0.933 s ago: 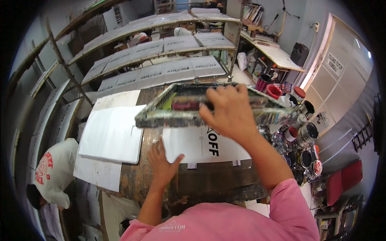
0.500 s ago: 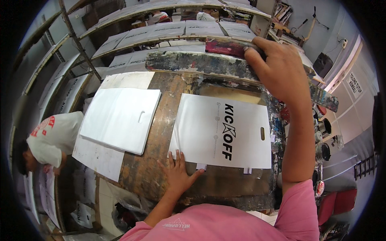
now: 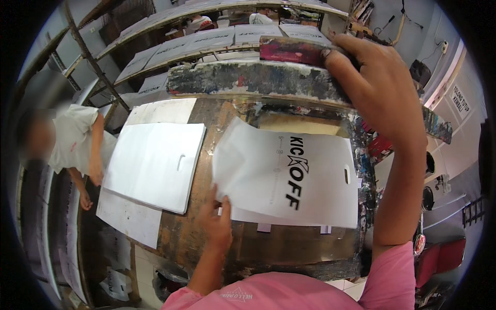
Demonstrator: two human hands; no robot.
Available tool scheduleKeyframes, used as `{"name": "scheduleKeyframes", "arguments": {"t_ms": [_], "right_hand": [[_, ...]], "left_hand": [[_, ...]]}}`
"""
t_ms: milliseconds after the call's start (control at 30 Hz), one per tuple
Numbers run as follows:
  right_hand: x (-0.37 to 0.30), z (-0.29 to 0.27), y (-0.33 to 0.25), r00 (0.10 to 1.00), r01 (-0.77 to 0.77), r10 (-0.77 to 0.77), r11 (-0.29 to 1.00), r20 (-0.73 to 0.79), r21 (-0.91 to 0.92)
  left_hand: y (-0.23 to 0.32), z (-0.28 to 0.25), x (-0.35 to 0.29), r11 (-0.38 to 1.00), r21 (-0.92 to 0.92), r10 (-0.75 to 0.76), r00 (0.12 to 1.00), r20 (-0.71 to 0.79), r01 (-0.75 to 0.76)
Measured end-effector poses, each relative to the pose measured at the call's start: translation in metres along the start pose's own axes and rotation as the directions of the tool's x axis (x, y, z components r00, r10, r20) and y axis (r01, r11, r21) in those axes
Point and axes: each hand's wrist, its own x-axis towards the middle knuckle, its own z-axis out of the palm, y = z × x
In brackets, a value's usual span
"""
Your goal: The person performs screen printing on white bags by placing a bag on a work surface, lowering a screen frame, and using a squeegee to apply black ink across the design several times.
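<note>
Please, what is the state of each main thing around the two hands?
Printed bag: left side lifted
White bag stack: lying flat, top face unprinted
Frame: raised, tilted
Scraper: held
Left hand: holding the printed bag's edge
Right hand: closed at the scraper's end

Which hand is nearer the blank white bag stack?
Left. The left hand is just right of the blank white bag stack, not touching it, on the printed bag; the right hand is farther right, on the stained frame.
</note>
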Motion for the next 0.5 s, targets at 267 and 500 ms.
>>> {"name": "scheduleKeyframes", "arguments": {"t_ms": [267, 500], "right_hand": [[-0.004, 0.006, 0.001, 0.998, 0.019, -0.016, 0.999, -0.069, 0.043], [-0.018, 0.006, -0.010, 0.993, 0.007, -0.002, 0.999, -0.115, 0.045]], "left_hand": [[-0.116, -0.125, 0.054, 0.937, -0.039, -0.350, 0.929, -0.122, 0.348], [-0.242, -0.249, 0.172, 0.552, 0.825, 0.236, 0.926, -0.294, 0.121]]}}
